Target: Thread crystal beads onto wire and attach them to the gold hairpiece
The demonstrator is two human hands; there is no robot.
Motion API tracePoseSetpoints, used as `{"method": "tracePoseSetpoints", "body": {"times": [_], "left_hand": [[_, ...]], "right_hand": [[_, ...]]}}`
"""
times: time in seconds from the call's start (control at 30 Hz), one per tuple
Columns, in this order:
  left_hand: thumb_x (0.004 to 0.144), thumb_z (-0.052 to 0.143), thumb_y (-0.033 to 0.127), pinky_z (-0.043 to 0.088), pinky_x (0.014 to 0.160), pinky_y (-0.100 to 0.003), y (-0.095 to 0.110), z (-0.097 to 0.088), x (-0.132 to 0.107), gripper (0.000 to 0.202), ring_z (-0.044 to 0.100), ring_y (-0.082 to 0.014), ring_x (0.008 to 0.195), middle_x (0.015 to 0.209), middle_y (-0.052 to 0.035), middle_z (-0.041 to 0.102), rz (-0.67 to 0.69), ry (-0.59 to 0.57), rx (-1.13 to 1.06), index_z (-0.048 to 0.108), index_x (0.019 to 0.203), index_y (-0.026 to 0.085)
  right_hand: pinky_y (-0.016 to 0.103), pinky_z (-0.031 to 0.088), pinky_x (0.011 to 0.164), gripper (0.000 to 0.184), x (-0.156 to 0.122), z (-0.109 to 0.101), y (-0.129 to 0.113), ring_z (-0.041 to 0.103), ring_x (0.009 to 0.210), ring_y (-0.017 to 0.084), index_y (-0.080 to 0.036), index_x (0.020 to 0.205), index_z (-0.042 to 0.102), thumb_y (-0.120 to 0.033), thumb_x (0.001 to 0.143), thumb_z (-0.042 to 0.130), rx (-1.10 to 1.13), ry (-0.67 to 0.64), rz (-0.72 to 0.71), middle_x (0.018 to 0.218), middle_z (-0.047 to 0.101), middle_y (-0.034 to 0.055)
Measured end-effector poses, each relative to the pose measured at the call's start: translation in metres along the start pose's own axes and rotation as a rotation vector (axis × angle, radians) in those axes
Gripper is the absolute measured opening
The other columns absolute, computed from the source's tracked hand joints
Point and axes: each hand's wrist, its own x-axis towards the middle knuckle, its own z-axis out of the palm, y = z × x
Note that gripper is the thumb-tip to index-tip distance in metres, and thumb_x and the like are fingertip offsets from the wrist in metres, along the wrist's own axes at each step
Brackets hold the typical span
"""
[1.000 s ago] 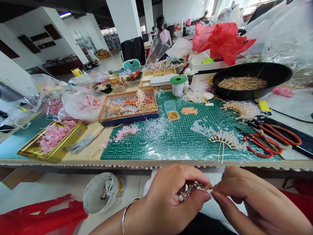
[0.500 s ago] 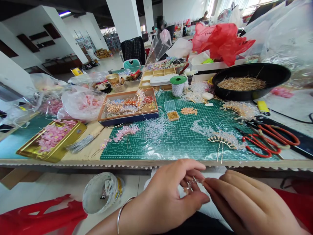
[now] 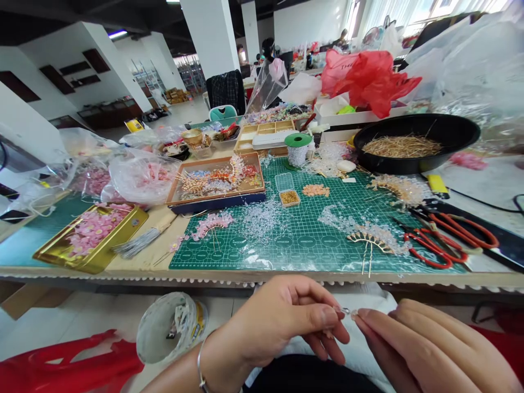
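My left hand [image 3: 286,319], with a bangle at its wrist, pinches a small clear beaded piece [image 3: 347,311] between thumb and forefinger in front of the table edge. My right hand [image 3: 438,344] closes thumb and forefinger on the other end of that piece. Most of the piece is hidden by my fingers. Beyond them on the green cutting mat [image 3: 262,256] lie a gold hair comb [image 3: 370,240] with clear beads, a pink beaded hair ornament [image 3: 213,224], loose clear beads [image 3: 262,218] and peach-coloured pieces [image 3: 315,190].
Red-handled scissors [image 3: 438,248] lie at the right, near a black bowl [image 3: 413,155] of gold pins. Left stand a gold tin [image 3: 92,262] of pink flowers and an open box [image 3: 216,202] of ornaments. A bucket [image 3: 164,333] stands on the floor. People sit far back.
My hands have drawn slightly apart and the left fingers have closed further over the beaded piece. Less of it shows between them. The view has tilted slightly upward.
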Motion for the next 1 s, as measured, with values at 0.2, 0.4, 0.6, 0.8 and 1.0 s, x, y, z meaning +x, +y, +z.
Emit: {"method": "tracePoseSetpoints", "body": {"times": [0.2,0.4,0.6,0.8,1.0], "left_hand": [[0.078,0.080,0.037,0.036,0.051,-0.016,0.000,0.012,-0.001,0.029,0.053,-0.0052,0.057,0.070,0.0020,0.061,0.179,0.139,0.066,0.063,0.086,0.014],[0.073,0.084,0.041,0.023,0.045,-0.018,-0.006,0.015,0.002,0.033,0.037,-0.0036,0.047,0.056,0.0056,0.051,0.210,0.174,-0.051,0.070,0.086,0.014],[0.072,0.085,0.036,0.024,0.039,-0.016,-0.010,0.017,0.003,0.031,0.041,-0.0021,0.043,0.059,0.0015,0.061,0.190,0.177,-0.139,0.071,0.086,0.012],[0.070,0.087,0.033,0.033,0.037,-0.013,-0.016,0.018,0.006,0.030,0.055,-0.0052,0.046,0.063,-0.0014,0.066,0.235,0.154,-0.249,0.072,0.083,0.011],[0.070,0.087,0.029,0.036,0.036,-0.012,-0.016,0.020,0.007,0.025,0.059,-0.0066,0.048,0.062,-0.0014,0.066,0.266,0.141,-0.329,0.072,0.079,0.011]], "right_hand": [[0.023,0.054,0.047,0.007,0.015,-0.002,-0.007,0.068,0.056,0.016,-0.022,0.098,0.060,-0.018,0.095,0.056,0.235,-0.007,0.291,0.070,0.071,0.0005],[0.017,0.053,0.043,0.004,0.007,0.006,-0.017,0.065,0.050,0.013,-0.024,0.099,0.055,-0.021,0.096,0.055,0.360,0.024,0.499,0.069,0.067,-0.0029],[0.024,0.055,0.053,0.017,0.007,0.008,-0.024,0.065,0.061,0.015,-0.024,0.096,0.048,-0.008,0.096,0.042,0.476,0.044,0.466,0.074,0.062,0.0002],[0.022,0.052,0.047,0.021,0.015,0.011,-0.026,0.060,0.055,0.012,-0.023,0.097,0.048,-0.003,0.094,0.042,0.616,0.088,0.452,0.069,0.057,-0.0028],[0.020,0.055,0.047,0.024,0.025,0.009,-0.024,0.063,0.052,0.012,-0.023,0.099,0.054,-0.004,0.085,0.051,0.461,0.146,0.373,0.065,0.060,-0.0037]]}}
